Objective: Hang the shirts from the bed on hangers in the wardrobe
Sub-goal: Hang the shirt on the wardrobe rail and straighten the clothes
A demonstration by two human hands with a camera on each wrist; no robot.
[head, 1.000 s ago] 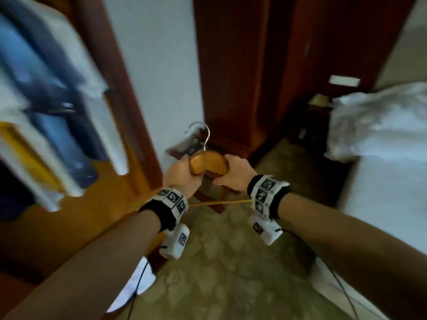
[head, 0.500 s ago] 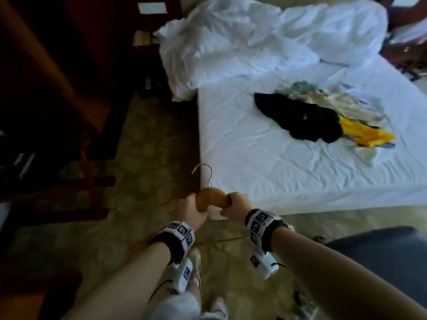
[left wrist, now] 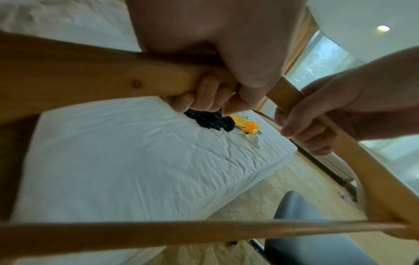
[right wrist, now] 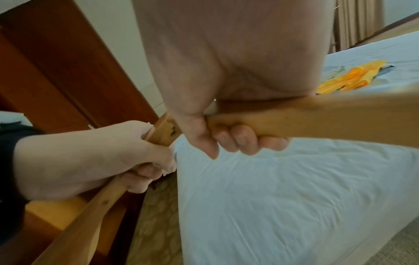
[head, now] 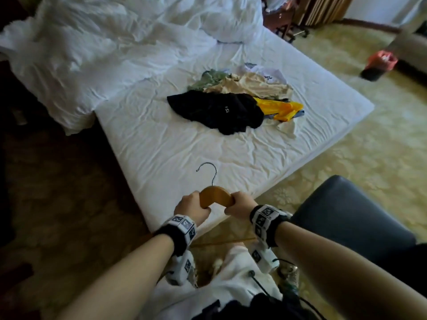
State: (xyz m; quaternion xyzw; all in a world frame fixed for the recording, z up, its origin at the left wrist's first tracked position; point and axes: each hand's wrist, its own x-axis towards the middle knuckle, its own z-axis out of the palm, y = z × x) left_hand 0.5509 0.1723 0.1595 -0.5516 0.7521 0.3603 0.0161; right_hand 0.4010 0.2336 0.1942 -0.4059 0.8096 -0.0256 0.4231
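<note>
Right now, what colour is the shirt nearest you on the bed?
Black shirt, seen best in the head view.

- View: off the wardrobe, now over the bed [head: 161,144].
- Hanger [head: 216,196]: carried from wardrobe side to bed edge.
- Shirts [head: 231,105]: now in view, nearer than 0.5 s ago.

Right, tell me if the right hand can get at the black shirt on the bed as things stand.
Probably not yet. The right hand grips the wooden hanger together with the left hand, and the black shirt lies well up the bed. Nothing blocks the way; it must let go and lean in.
</note>
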